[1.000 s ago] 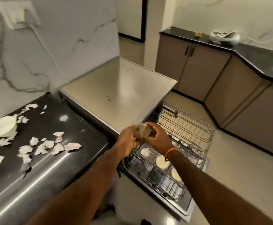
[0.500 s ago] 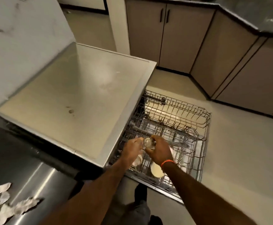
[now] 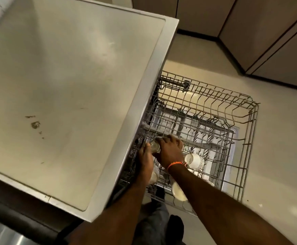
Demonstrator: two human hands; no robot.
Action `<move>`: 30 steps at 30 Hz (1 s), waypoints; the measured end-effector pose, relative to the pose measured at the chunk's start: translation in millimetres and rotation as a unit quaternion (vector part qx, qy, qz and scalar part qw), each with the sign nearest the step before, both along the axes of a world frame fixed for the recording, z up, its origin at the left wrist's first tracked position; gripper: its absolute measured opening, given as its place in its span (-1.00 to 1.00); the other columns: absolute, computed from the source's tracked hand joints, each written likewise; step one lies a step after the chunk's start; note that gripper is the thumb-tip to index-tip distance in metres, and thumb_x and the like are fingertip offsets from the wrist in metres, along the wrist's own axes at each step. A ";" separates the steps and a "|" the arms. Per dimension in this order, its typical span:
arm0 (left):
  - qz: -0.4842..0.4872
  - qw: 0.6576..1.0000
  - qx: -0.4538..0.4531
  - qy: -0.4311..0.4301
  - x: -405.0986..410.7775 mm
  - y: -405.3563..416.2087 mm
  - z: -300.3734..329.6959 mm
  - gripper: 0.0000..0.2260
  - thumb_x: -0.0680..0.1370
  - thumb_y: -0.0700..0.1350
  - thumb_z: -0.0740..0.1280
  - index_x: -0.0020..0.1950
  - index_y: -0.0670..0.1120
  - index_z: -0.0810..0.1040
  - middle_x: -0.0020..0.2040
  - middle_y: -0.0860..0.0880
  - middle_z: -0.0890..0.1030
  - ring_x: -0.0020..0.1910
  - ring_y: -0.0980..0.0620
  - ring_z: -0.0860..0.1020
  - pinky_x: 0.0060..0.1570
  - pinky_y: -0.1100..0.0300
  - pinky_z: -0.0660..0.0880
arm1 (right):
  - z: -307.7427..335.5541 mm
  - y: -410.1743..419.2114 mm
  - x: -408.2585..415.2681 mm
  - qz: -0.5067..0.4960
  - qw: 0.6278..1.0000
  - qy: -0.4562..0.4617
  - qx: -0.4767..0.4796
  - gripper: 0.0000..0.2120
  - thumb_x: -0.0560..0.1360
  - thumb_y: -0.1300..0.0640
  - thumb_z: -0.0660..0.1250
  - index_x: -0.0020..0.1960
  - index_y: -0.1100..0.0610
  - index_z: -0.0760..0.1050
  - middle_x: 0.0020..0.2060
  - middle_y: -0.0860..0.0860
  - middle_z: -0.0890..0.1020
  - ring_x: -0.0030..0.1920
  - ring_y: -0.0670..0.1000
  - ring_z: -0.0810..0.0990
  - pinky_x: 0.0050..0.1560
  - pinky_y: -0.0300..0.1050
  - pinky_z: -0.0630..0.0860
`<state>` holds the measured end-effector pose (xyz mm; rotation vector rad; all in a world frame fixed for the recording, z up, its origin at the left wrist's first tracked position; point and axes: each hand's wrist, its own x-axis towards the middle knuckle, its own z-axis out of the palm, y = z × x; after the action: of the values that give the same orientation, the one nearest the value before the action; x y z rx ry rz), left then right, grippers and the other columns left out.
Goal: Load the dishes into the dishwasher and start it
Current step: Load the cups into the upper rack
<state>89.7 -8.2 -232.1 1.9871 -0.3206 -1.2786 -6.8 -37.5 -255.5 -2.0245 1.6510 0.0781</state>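
Two hands meet over the near-left corner of the pulled-out wire racks, at about 6 o'clock in the view. The right hand [image 3: 169, 151] comes down from above with its fingers [image 3: 172, 139] curled over one small clear glass [image 3: 155, 147], while the left hand [image 3: 145, 157] holds the same glass from the 9 o'clock side; its fingers are mostly hidden behind the glass and the rack wires, so how they lie cannot be told. One orange band [image 3: 175, 163] circles the right wrist. Two racks show, one above the other: the upper rack [image 3: 215, 103] reaches toward 2 o'clock, and the lower rack [image 3: 229, 151] sits beneath it. At 4 o'clock from the hands lies one white patterned cup [image 3: 194, 160], tipped on its side. One pale round dish [image 3: 178, 192] stands on edge at 5 o'clock, partly behind the right forearm. Another whitish piece by the left wrist is too hidden to name. The dishwasher's flat top [image 3: 64, 85] fills the 10 o'clock half, and brown cabinet doors [image 3: 250, 29] line the floor at 1 o'clock.
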 end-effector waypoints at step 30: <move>-0.403 0.851 -0.033 -0.334 25.4 168.6 214.2 -0.48 0.63 0.03 0.30 0.55 -0.13 0.33 0.52 -0.13 0.40 0.50 -0.10 0.35 0.48 0.08 0.25 | 215.2 93.3 -38.6 0.199 0.980 -0.016 -0.020 -0.56 0.54 0.05 0.30 0.41 0.07 0.43 0.28 0.17 0.54 0.24 0.24 0.55 0.19 0.06 0.52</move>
<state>115.1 160.4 -17.9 2.2580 -1.6545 -0.9184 -45.4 55.8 -40.3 -2.3476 1.2157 0.1525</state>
